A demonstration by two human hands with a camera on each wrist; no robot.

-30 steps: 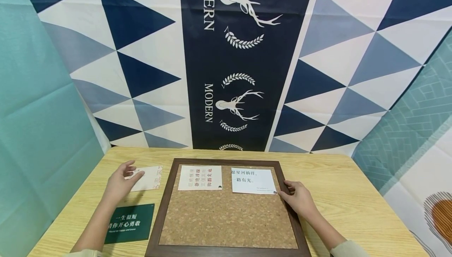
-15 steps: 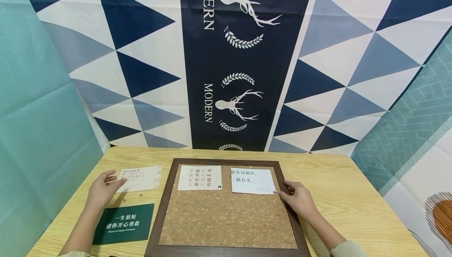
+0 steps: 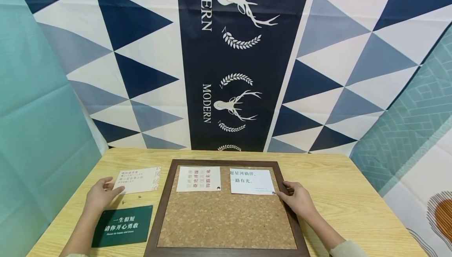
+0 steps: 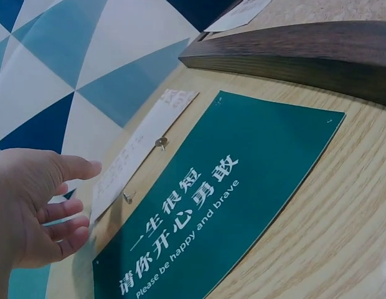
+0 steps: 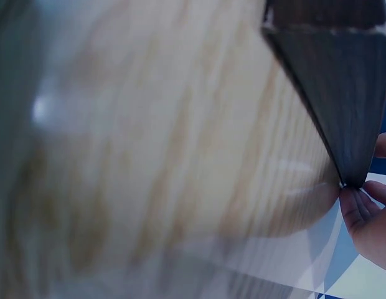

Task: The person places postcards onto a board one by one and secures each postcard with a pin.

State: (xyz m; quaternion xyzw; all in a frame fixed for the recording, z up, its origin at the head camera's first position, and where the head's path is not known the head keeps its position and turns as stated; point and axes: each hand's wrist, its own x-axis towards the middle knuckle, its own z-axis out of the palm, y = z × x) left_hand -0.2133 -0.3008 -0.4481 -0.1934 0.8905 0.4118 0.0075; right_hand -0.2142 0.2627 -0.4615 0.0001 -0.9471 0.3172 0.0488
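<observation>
My left hand (image 3: 100, 196) hovers at the near left end of a cream card (image 3: 135, 180) with printed writing, thumb stretched out and the other fingers loosely bent. Nothing shows between them in the left wrist view. Below that card lie two small metal thumbtacks (image 4: 160, 144), and nearer me a green card (image 3: 123, 225) with white lettering. My right hand (image 3: 299, 200) grips the right side of the brown frame of a cork board (image 3: 226, 221), fingers around its outer edge, thumb by the tack in the corner of a white card (image 3: 250, 181).
Another card with red and grey writing (image 3: 198, 178) is on the board's upper left, a tack in its lower right corner. Behind the wooden table (image 3: 346, 202) hangs a patterned cloth (image 3: 243, 61); a teal cloth (image 3: 49, 131) borders the left.
My left hand has moved left and toward me, away from over the cream card, uncovering its writing and the thumbtacks. The right hand has kept its grip on the frame.
</observation>
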